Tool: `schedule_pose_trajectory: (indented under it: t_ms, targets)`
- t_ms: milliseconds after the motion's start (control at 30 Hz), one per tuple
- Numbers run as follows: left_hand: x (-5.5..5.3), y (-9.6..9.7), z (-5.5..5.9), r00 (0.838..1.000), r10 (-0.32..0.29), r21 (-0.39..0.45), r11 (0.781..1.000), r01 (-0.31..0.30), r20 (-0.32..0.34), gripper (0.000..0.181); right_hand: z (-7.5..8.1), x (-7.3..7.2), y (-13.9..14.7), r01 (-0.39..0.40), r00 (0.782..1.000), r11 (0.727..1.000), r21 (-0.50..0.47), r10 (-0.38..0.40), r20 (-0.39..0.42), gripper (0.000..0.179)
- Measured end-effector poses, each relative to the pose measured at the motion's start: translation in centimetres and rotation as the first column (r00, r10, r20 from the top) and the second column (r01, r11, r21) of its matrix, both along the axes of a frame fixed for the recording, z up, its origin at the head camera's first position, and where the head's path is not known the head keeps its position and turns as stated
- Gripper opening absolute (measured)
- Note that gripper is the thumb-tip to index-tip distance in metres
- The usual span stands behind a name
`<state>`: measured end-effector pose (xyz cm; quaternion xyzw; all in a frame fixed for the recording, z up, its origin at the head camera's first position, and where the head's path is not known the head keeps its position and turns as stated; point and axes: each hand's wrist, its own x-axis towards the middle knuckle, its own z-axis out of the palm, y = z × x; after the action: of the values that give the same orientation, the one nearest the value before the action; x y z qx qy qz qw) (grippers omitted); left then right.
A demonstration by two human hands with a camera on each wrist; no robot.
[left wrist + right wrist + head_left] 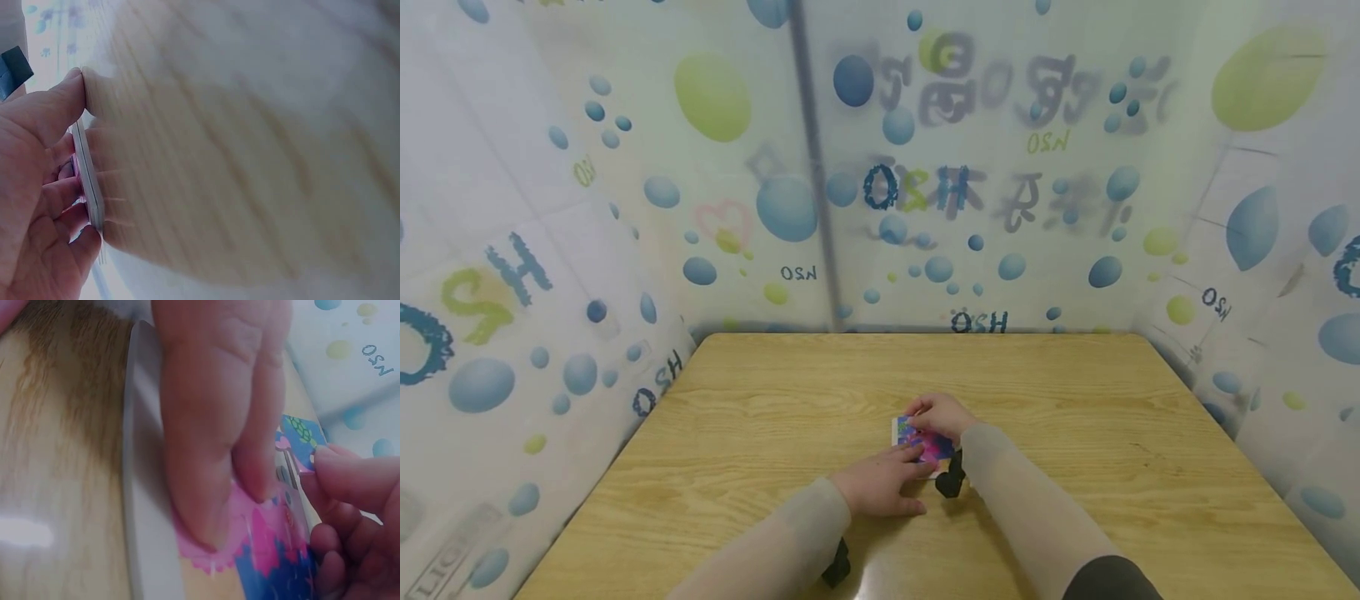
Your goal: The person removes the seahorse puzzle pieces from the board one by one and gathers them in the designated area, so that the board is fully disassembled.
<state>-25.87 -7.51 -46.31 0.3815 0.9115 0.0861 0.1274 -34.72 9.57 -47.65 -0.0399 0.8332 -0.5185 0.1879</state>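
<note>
On the wooden table lies a small jigsaw puzzle (934, 448) with a pale border and a pink and blue picture. Outstretched fingers of my left hand (882, 483) press down on its pink part, and the thumb rests on the table beside the near edge. At the far side, my right hand (946, 417) pinches a puzzle piece (304, 434) with a green turtle on blue between thumb and finger. That piece is lifted at an angle from the puzzle in the right wrist view. From the left wrist, only the puzzle's thin side edge (89, 181) shows.
The wooden table (760, 392) reaches to a patterned curtain (1000, 233) at the back, with more curtain along both sides. Dark wrist camera mounts (951, 479) sit below each hand; the right one is close to the puzzle.
</note>
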Motion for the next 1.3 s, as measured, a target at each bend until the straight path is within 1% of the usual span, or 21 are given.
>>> schedule_pose_trajectory:
  t_ms: [333,467,600,700,767,833,867,933,967,1133,1300]
  targets:
    - [-0.2,0.0,-0.2,0.999,0.016,-0.009,1.0,-0.016,0.031,0.064,0.4,0.3,0.5,0.045,0.998,0.995,-0.085,-0.04,0.054,0.011]
    - [-0.1,0.0,-0.2,1.0,0.012,-0.007,1.0,-0.012,0.027,0.063,0.4,0.1,0.9,0.055,0.997,0.992,-0.116,-0.048,0.065,0.012]
    - [0.0,0.0,-0.1,1.0,0.005,-0.003,1.0,-0.005,0.018,0.063,0.5,0.0,1.4,0.072,0.993,0.981,-0.182,-0.054,0.103,0.014]
    - [0.0,0.1,0.0,1.0,0.014,-0.01,1.0,-0.013,0.019,0.064,0.7,-0.2,2.1,0.074,0.992,0.969,-0.236,-0.048,0.115,0.016]
    - [0.0,0.1,-0.1,1.0,0.02,-0.014,1.0,-0.02,0.018,0.064,0.8,-0.3,2.7,0.065,0.996,0.976,-0.207,-0.051,0.073,0.015]
    - [0.0,0.1,-0.1,1.0,0.024,-0.021,1.0,-0.023,0.014,0.064,0.8,-0.5,3.6,0.051,0.999,0.988,-0.145,-0.05,0.011,0.016]
    - [0.1,0.2,-0.1,1.0,0.024,-0.022,0.999,-0.023,0.011,0.064,0.9,-0.6,4.1,0.056,0.998,0.991,-0.124,-0.056,0.004,0.016]
    - [0.1,0.2,-0.1,1.0,0.024,-0.024,0.999,-0.023,0.006,0.065,0.8,-0.9,5.2,0.058,0.997,0.997,-0.06,-0.06,-0.043,0.016]
    - [0.1,0.2,-0.1,1.0,0.023,-0.025,0.999,-0.023,0.003,0.065,0.7,-1.0,5.8,0.052,0.997,0.997,-0.065,-0.055,-0.046,0.017]
    - [0.2,0.3,0.1,0.999,0.038,-0.023,0.999,-0.038,0.029,0.065,0.6,-1.2,8.4,0.066,0.996,0.995,-0.076,-0.07,-0.05,0.015]
    - [0.3,0.2,0.1,0.998,0.046,-0.024,0.999,-0.045,0.037,0.065,0.6,-1.1,10.7,0.091,0.994,0.996,-0.023,-0.092,-0.057,0.013]
